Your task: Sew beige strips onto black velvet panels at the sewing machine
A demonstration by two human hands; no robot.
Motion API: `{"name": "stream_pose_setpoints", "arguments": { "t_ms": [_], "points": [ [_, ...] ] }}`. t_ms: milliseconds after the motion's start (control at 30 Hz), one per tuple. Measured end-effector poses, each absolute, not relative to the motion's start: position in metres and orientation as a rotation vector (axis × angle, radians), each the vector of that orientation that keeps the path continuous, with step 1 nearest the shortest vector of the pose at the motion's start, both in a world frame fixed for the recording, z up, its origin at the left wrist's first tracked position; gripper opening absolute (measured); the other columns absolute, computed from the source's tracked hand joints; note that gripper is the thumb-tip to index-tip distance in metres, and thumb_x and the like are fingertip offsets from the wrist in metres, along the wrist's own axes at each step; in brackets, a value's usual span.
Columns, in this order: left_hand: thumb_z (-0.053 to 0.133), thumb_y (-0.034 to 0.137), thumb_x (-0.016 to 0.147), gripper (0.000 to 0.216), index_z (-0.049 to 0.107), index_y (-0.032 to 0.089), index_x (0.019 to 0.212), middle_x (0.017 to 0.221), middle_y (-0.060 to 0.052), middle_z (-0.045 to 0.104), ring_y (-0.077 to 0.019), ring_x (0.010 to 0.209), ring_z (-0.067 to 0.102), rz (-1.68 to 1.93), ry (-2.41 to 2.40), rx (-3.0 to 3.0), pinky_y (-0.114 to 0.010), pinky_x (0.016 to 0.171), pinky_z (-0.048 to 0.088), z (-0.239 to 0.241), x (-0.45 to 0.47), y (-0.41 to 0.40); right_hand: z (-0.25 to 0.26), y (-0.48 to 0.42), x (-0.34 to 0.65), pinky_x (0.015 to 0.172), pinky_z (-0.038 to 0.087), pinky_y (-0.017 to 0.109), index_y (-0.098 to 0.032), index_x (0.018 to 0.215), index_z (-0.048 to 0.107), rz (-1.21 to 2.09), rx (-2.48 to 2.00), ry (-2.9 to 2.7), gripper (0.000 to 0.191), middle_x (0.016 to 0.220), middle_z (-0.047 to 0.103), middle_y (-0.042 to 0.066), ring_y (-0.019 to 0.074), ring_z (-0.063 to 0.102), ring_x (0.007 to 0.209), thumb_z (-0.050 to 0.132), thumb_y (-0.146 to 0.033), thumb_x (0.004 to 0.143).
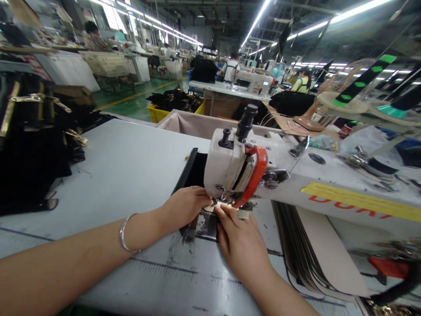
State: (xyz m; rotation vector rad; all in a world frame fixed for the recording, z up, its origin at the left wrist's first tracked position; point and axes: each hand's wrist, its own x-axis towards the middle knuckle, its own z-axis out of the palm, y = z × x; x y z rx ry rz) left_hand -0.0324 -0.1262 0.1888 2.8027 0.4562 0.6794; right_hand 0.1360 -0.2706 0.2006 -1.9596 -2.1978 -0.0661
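Note:
A white sewing machine head (222,166) with an orange-red guard (258,173) stands over the work. Beneath its needle area lies a small beige fabric edge (210,207), lit by the machine's lamp. A black panel (195,171) with a raised dark border extends behind it, left of the head; whether the two are joined is hidden. My left hand (186,206), a silver bangle on its wrist, has its fingers closed at the fabric's left side. With fingers bent together, my right hand (241,230) presses the fabric's right side, close to the needle. The fingertips are partly hidden.
Stacked beige panels with dark edges (332,250) lie right, under the machine arm. Black pieces with gold chains (36,131) are heaped on the left of the white table (131,162). Behind stand a yellow crate (156,114) and another sewing machine (253,81). Other people sit farther back.

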Motion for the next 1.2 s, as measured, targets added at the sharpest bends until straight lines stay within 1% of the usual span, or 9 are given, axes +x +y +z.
{"name": "stream_pose_setpoints", "arguments": {
  "t_ms": [100, 200, 300, 400, 567, 700, 833, 1067, 1200],
  "points": [
    [0.05, 0.011, 0.096, 0.024, 0.072, 0.02, 0.094, 0.103, -0.003, 0.072, -0.0204, 0.101, 0.066, 0.68, 0.47, 2.81, -0.032, 0.094, 0.052, 0.19, -0.032, -0.126, 0.2, -0.271, 0.135, 0.097, 0.041, 0.047, -0.019, 0.144, 0.048, -0.06, -1.956, -2.188, 0.045, 0.132, 0.06, 0.011, 0.0294, 0.054, 0.117, 0.044, -0.021, 0.099],
    [0.051, 0.01, 0.096, 0.024, 0.072, 0.02, 0.093, 0.105, -0.003, 0.073, -0.0205, 0.102, 0.066, 0.684, 0.476, 2.817, -0.032, 0.095, 0.051, 0.19, -0.032, -0.126, 0.197, -0.271, 0.135, 0.098, 0.041, 0.047, -0.019, 0.144, 0.047, -0.062, -1.944, -2.181, 0.046, 0.134, 0.059, 0.01, 0.0289, 0.053, 0.118, 0.044, -0.02, 0.098],
    [0.051, 0.01, 0.095, 0.024, 0.073, 0.02, 0.094, 0.109, -0.003, 0.073, -0.0201, 0.103, 0.067, 0.698, 0.481, 2.822, -0.032, 0.095, 0.051, 0.189, -0.033, -0.126, 0.196, -0.271, 0.135, 0.098, 0.041, 0.047, -0.019, 0.145, 0.046, -0.077, -1.936, -2.182, 0.046, 0.135, 0.058, 0.01, 0.029, 0.053, 0.118, 0.044, -0.02, 0.099],
    [0.053, 0.011, 0.095, 0.023, 0.074, 0.021, 0.094, 0.107, -0.003, 0.074, -0.0196, 0.1, 0.068, 0.706, 0.483, 2.83, -0.031, 0.093, 0.052, 0.189, -0.032, -0.125, 0.197, -0.27, 0.133, 0.096, 0.041, 0.048, -0.02, 0.145, 0.046, -0.09, -1.944, -2.18, 0.047, 0.136, 0.058, 0.01, 0.0291, 0.053, 0.117, 0.044, -0.02, 0.098],
    [0.056, 0.012, 0.093, 0.022, 0.075, 0.021, 0.096, 0.103, -0.002, 0.075, -0.0204, 0.098, 0.068, 0.711, 0.512, 2.852, -0.032, 0.091, 0.054, 0.188, -0.031, -0.121, 0.2, -0.27, 0.132, 0.096, 0.041, 0.047, -0.018, 0.144, 0.047, -0.091, -1.935, -2.179, 0.047, 0.135, 0.058, 0.01, 0.0293, 0.052, 0.117, 0.045, -0.02, 0.097],
    [0.052, 0.012, 0.093, 0.026, 0.076, 0.022, 0.098, 0.106, -0.002, 0.075, -0.0198, 0.099, 0.069, 0.709, 0.529, 2.867, -0.032, 0.09, 0.055, 0.186, -0.033, -0.119, 0.203, -0.27, 0.131, 0.097, 0.041, 0.046, -0.016, 0.14, 0.051, -0.104, -1.933, -2.169, 0.044, 0.134, 0.059, 0.01, 0.0296, 0.05, 0.117, 0.047, -0.02, 0.097],
    [0.052, 0.016, 0.092, 0.026, 0.076, 0.023, 0.099, 0.106, -0.004, 0.075, -0.0205, 0.101, 0.069, 0.714, 0.577, 2.838, -0.033, 0.091, 0.056, 0.187, -0.036, -0.118, 0.208, -0.27, 0.129, 0.094, 0.041, 0.045, -0.016, 0.136, 0.055, -0.124, -1.927, -2.171, 0.039, 0.131, 0.06, 0.009, 0.029, 0.05, 0.114, 0.046, -0.022, 0.098],
    [0.051, 0.024, 0.093, 0.027, 0.077, 0.023, 0.101, 0.105, -0.004, 0.076, -0.0221, 0.102, 0.069, 0.667, 0.661, 2.816, -0.034, 0.092, 0.056, 0.19, -0.039, -0.116, 0.21, -0.268, 0.129, 0.085, 0.04, 0.043, -0.015, 0.132, 0.056, -0.143, -1.926, -2.174, 0.037, 0.124, 0.064, 0.008, 0.0284, 0.05, 0.106, 0.047, -0.024, 0.098],
    [0.05, 0.025, 0.094, 0.028, 0.077, 0.024, 0.102, 0.109, -0.004, 0.075, -0.0223, 0.104, 0.069, 0.697, 0.631, 2.826, -0.034, 0.092, 0.055, 0.186, -0.041, -0.116, 0.21, -0.27, 0.128, 0.083, 0.038, 0.041, -0.016, 0.129, 0.058, -0.154, -1.901, -2.174, 0.034, 0.12, 0.065, 0.009, 0.0276, 0.05, 0.104, 0.045, -0.025, 0.098]
  ]
}}
